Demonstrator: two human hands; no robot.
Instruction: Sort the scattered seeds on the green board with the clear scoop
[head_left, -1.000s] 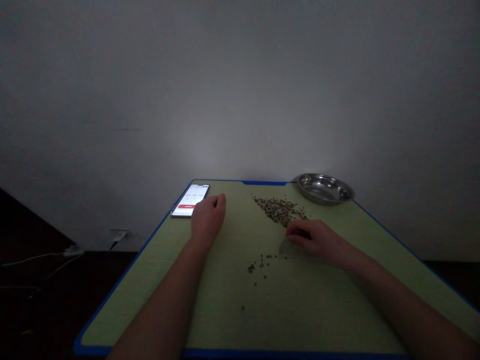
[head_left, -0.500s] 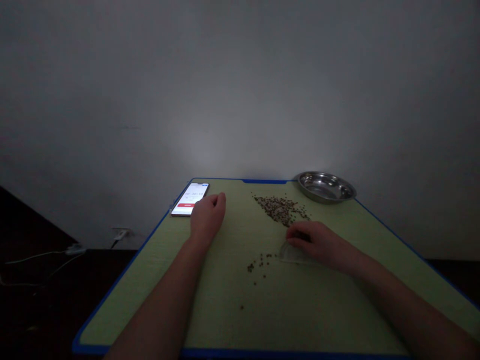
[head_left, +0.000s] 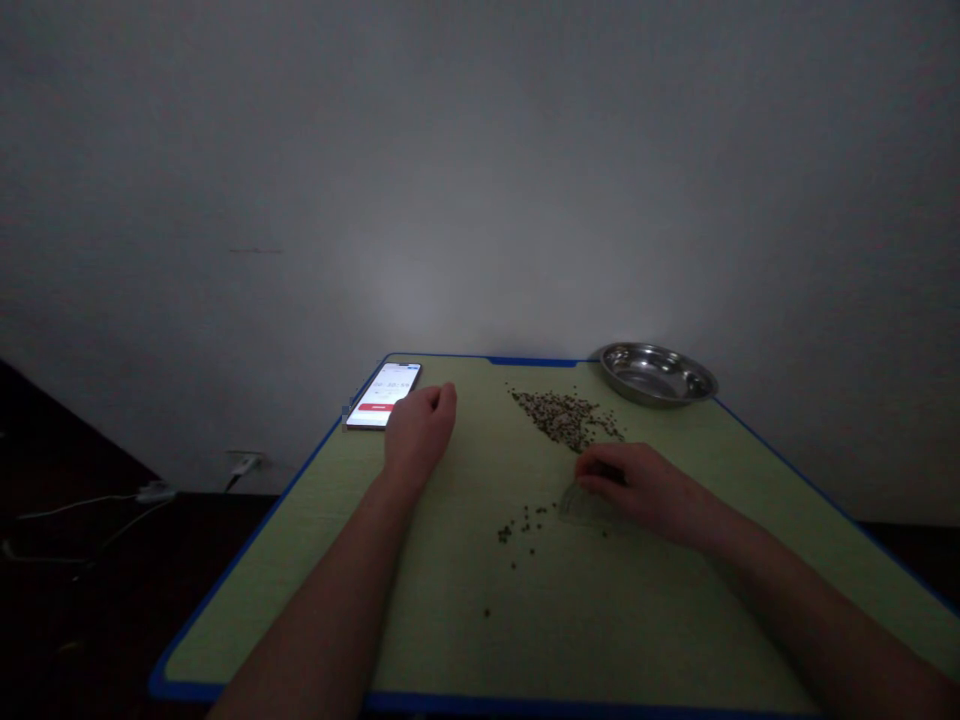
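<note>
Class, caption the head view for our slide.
Right hand at a clear curved item, small grains scattered nearby; left hand by a lit phone.

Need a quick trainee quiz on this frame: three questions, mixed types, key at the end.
1. True or false: the metal bowl sits farther from the wearer than the right hand.
2. Which is nearest the left hand? A) metal bowl B) phone C) wall socket
3. Fill in: the heap of small grains lies on a green table with a ____ border.

Key: 1. True. 2. B. 3. blue.
</note>
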